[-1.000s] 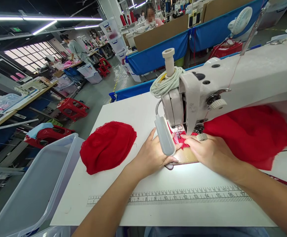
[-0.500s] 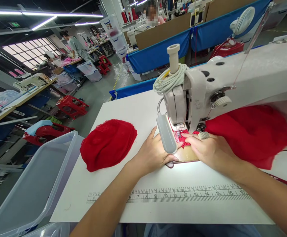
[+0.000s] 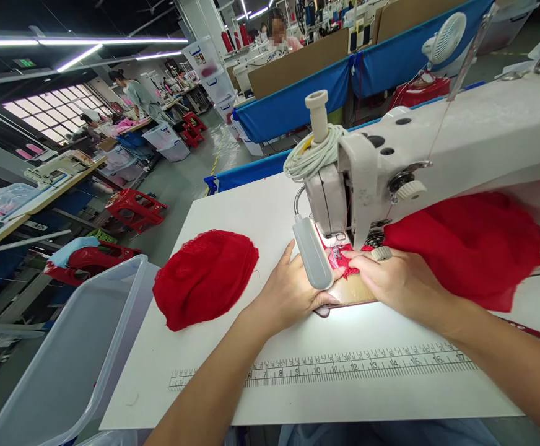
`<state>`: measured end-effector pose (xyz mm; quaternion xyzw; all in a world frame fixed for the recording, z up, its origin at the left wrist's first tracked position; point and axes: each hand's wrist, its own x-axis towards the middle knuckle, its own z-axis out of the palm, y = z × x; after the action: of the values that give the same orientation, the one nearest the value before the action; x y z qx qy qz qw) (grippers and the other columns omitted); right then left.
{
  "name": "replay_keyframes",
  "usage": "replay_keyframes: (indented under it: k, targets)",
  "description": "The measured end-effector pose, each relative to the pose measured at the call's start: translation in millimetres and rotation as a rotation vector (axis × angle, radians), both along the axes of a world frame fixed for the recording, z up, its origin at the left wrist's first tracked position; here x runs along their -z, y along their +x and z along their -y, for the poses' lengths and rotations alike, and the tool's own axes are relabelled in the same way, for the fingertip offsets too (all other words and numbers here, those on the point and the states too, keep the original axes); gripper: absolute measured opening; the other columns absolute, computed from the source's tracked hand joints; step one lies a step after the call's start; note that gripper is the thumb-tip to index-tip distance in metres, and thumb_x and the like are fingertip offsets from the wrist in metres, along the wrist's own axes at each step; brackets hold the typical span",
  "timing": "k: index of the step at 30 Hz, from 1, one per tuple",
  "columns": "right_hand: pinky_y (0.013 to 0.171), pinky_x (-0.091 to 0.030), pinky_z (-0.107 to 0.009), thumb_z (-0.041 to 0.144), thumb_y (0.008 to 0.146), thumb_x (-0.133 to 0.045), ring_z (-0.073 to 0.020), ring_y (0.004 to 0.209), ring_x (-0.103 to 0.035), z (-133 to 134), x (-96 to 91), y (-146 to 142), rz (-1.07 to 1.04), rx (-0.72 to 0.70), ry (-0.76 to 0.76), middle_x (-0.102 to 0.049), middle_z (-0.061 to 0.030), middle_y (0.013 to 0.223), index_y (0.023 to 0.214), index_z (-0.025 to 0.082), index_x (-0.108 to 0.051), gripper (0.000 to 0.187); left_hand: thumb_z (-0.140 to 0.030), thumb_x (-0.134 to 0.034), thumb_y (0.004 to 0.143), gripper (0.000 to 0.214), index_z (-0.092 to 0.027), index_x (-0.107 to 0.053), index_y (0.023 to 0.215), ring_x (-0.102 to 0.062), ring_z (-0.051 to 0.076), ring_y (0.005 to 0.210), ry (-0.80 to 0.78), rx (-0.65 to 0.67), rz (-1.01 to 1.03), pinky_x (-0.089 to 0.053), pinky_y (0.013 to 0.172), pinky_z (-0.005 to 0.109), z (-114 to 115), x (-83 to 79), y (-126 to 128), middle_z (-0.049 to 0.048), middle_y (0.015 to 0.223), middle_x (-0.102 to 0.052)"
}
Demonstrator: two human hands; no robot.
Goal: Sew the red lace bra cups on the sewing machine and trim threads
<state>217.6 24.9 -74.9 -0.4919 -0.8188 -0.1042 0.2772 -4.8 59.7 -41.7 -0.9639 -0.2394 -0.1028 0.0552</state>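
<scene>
A white sewing machine (image 3: 469, 139) reaches in from the right, its needle area over a small piece of red lace fabric (image 3: 352, 265). My left hand (image 3: 286, 290) lies flat with fingers spread at the left of the needle plate, a fingertip at the lace's edge. A grey lamp (image 3: 313, 253) hides part of that hand. From the right, my right hand (image 3: 404, 280) has its fingers pressed together on the lace, close to the presser foot. Behind that hand, more red fabric (image 3: 469, 244) lies bunched under the machine arm.
A folded red fabric pile (image 3: 205, 279) rests on the left of the white table (image 3: 344, 399), which has a printed ruler (image 3: 316, 371) along its front. A translucent plastic bin (image 3: 112, 365) stands beside the table's left edge. Red stools (image 3: 135, 207) and other people are farther off.
The view has shifted slightly, so the scene sits a little differently in the picture. Both hands keep nearly the same places at the lace; no clear movement of the fabric shows.
</scene>
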Motion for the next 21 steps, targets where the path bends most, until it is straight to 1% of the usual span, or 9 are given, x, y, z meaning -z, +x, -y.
replay_keyframes:
  k: [4,9,15,21]
  targets:
    - [0.046,-0.021,-0.026,0.002,0.074,-0.046,-0.0145,0.054,-0.043,-0.6,0.1,-0.2,-0.012,-0.017,0.036,-0.056,-0.0009,0.054,0.083,0.017,-0.071,0.030,-0.055,-0.029,0.097,0.052,-0.026,-0.060,0.128,-0.054,0.028,0.121,-0.002,-0.007,-0.010,-0.036,0.109,0.056,-0.1,2.4,-0.8,0.0075,0.134,-0.060]
    - [0.045,-0.017,-0.026,0.003,0.074,-0.045,-0.0137,0.051,-0.036,-0.8,-2.4,-0.5,0.000,-0.013,0.037,-0.050,0.0003,0.050,0.074,0.017,-0.068,0.027,-0.054,-0.027,0.098,0.052,-0.027,-0.060,0.129,-0.056,0.027,0.119,-0.009,-0.027,-0.051,-0.035,0.110,0.057,0.3,2.6,-0.7,0.0070,0.134,-0.061]
    - [0.045,-0.016,-0.026,0.002,0.073,-0.045,-0.0139,0.052,-0.037,-0.3,-1.3,-0.2,0.004,0.010,0.026,-0.050,-0.0001,0.051,0.071,0.018,-0.066,0.026,-0.054,-0.029,0.098,0.051,-0.027,-0.060,0.129,-0.057,0.027,0.118,0.000,-0.028,-0.040,-0.035,0.111,0.057,0.4,2.3,-0.4,0.0066,0.133,-0.062]
    - [0.046,-0.016,-0.026,0.003,0.073,-0.046,-0.0137,0.053,-0.039,-1.5,0.5,-0.1,-0.004,0.009,0.026,-0.050,0.0000,0.051,0.069,0.019,-0.065,0.025,-0.053,-0.034,0.097,0.049,-0.027,-0.059,0.129,-0.055,0.028,0.122,0.013,-0.026,-0.043,-0.037,0.109,0.057,1.3,0.4,0.0,0.0072,0.138,-0.058]
